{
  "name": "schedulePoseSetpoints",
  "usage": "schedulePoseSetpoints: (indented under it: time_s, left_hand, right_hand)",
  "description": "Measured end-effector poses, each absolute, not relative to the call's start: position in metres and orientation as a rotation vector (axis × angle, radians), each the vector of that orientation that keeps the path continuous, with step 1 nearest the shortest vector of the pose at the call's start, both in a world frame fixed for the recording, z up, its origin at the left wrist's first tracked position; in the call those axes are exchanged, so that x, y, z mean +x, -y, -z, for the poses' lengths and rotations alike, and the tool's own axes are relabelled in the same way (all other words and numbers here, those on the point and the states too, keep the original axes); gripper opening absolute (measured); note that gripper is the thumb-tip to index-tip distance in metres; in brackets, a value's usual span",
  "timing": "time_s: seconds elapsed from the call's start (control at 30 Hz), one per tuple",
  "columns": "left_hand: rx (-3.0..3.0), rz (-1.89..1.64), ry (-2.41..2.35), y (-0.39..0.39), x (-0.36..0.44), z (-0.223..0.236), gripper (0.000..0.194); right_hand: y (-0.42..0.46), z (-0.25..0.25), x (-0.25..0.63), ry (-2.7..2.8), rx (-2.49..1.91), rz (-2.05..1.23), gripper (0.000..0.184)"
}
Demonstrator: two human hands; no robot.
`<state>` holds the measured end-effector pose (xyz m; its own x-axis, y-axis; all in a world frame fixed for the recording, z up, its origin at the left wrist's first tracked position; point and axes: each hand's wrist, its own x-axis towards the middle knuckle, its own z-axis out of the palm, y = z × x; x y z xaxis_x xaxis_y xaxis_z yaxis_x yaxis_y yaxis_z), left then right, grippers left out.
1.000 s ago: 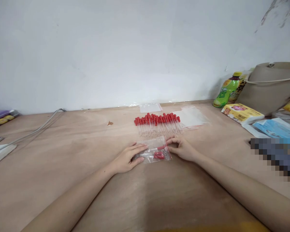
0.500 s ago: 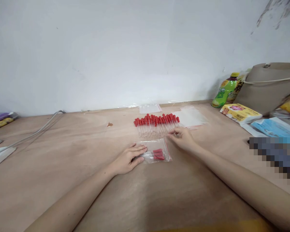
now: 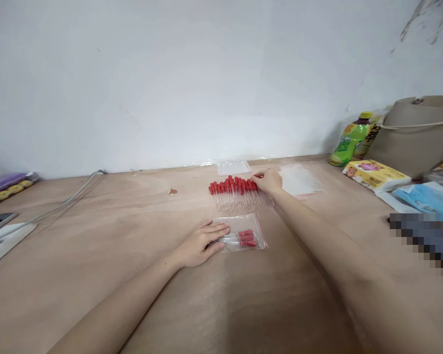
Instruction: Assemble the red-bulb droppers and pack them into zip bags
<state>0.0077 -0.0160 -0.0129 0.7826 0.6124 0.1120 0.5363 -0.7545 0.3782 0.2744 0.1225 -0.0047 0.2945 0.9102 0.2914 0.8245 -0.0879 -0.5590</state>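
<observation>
My left hand lies flat with fingers stretched over the left part of a clear zip bag. Inside the bag are a few glass droppers with red rubber bulbs, their thin ends partly under my fingers. Behind the bag, several more droppers lie side by side, bulbs toward the wall. At the right end of that row, my right hand pinches a dropper by its red bulb; the hand hides part of the row.
Flat empty zip bags lie right of the row, another bag by the wall. Farther right are a green bottle, a yellow tissue pack, a blue packet and a beige bag. A cable crosses the left side.
My right hand has moved from the droppers' thin ends back to the red bulbs at the row's right end. My left hand stays on the bag. The view has shifted slightly.
</observation>
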Motion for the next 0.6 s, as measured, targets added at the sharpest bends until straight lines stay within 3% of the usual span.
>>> schedulePoseSetpoints:
  time_s: [0.17, 0.37, 0.6]
  left_hand:
    - [2.651, -0.33, -0.872, 0.016, 0.007, 0.013, 0.041]
    - [2.644, -0.359, -0.849, 0.014, 0.008, 0.014, 0.042]
    - [2.63, -0.389, -0.85, 0.015, 0.009, 0.014, 0.041]
  right_hand:
    - [-0.118, -0.005, 0.281, 1.411, -1.613, -0.398, 0.02]
    - [-0.076, -0.014, 0.3, 1.23, -1.133, -0.588, 0.031]
    - [-0.018, 0.02, 0.31, 0.857, -1.126, -0.905, 0.036]
